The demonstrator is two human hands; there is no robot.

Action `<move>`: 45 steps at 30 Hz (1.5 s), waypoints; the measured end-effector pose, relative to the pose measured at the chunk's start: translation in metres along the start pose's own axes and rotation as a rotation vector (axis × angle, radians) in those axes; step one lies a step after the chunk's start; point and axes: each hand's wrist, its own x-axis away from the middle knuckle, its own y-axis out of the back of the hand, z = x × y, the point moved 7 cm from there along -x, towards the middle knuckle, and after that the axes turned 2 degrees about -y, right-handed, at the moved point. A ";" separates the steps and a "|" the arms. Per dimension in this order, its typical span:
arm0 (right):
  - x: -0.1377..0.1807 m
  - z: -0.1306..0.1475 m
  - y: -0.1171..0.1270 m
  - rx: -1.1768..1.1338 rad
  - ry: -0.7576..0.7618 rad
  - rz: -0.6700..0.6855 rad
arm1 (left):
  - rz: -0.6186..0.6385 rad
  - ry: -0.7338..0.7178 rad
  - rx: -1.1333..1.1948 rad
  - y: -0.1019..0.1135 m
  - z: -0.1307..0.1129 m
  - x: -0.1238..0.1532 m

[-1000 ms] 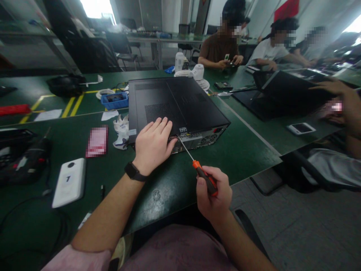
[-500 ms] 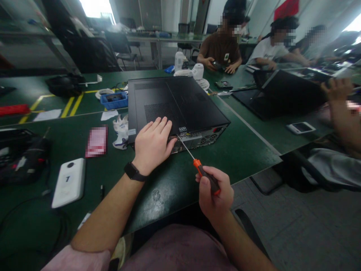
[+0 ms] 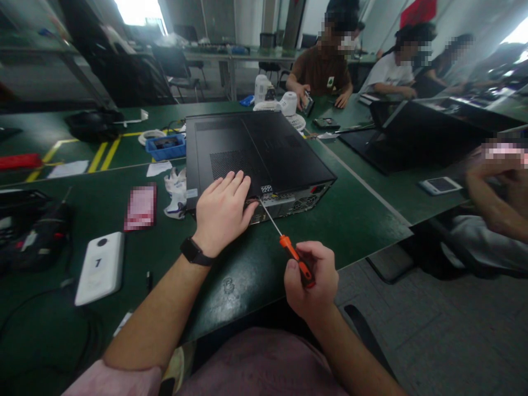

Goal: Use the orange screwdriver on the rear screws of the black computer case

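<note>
A black desktop computer case (image 3: 274,143) is lying flat on the green tabletop (image 3: 350,214), its broad matte cover displaying a perforated vent (image 3: 225,161). The left hand (image 3: 224,206), fingers outstretched, is resting on its near edge, grasping nothing. The right hand (image 3: 317,283) is curling around an orange-and-black screwdriver (image 3: 285,242), whose slender metal shaft (image 3: 270,218) is slanting to the rear panel (image 3: 284,204).

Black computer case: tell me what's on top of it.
The left hand rests on the case near its edge; a pale sticker shows at the near left corner. What the hand covers cannot be seen.
</note>
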 end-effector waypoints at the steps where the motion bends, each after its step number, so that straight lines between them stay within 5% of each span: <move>1: -0.001 0.001 0.000 0.005 0.008 0.001 | -0.002 -0.001 -0.001 0.000 0.000 0.000; 11: 0.006 -0.007 0.011 0.200 -0.045 -0.125 | -0.002 0.001 0.012 0.000 0.000 0.000; 22: 0.001 0.001 0.008 0.026 0.021 -0.036 | 0.003 0.017 0.049 -0.003 0.003 0.001; 45: 0.009 -0.009 0.007 0.092 -0.039 -0.014 | 0.013 0.011 0.027 0.000 0.001 0.001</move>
